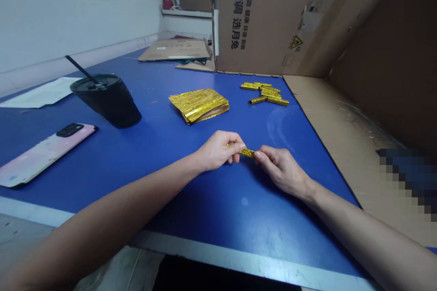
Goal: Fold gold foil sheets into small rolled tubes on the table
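Observation:
Between my two hands, a narrow strip of folded or rolled gold foil paper (247, 152) is held just above the blue table. My left hand (220, 150) pinches its left part between thumb and fingers. The right end is gripped by the fingertips of my right hand (282, 168). Beyond my left hand lies a stack of flat gold foil sheets (201, 103), with brownish edges showing. Farther back on the right, several small gold rolls (268, 92) lie in a loose pile.
A black cup (109, 102) with a straw stands at the left, near a pink phone (46, 154) and white paper (41, 92). Flat cardboard (174, 49) lies at the back. A large cardboard box (266, 18) rises behind the table (218, 209), with cardboard along the right.

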Demonstrator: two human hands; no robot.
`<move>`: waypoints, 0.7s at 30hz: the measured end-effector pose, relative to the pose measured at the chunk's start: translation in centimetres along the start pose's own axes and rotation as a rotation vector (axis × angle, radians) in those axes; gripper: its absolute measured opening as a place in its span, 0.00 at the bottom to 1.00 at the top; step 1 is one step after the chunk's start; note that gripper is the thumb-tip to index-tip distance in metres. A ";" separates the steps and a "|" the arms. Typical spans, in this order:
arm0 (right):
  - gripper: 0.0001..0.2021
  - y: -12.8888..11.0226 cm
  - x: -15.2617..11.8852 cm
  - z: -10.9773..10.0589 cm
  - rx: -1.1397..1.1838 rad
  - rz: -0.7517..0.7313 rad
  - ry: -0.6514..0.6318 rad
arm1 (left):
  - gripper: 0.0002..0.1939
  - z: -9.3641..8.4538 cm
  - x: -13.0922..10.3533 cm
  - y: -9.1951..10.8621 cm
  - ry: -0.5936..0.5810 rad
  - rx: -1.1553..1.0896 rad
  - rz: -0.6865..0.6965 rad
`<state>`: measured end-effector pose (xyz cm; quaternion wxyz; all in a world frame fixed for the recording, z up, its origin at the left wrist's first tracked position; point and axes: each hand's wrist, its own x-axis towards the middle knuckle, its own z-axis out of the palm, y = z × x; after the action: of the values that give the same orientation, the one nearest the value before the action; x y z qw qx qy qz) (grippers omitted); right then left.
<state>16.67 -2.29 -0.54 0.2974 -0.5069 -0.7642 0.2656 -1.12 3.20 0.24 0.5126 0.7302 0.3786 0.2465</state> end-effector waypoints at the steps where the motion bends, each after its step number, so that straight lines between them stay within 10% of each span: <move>1: 0.17 -0.1 0.0 0.0 0.020 0.010 -0.006 | 0.08 0.1 0.0 0.0 0.005 -0.004 0.001; 21: 0.18 0.1 0.0 0.4 0.111 0.047 0.082 | 0.14 -0.3 0.4 -0.7 0.166 -0.078 0.074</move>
<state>16.43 -2.34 -0.92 0.3496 -0.5178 -0.7236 0.2934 -1.34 3.78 -0.32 0.4979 0.7002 0.3828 0.3396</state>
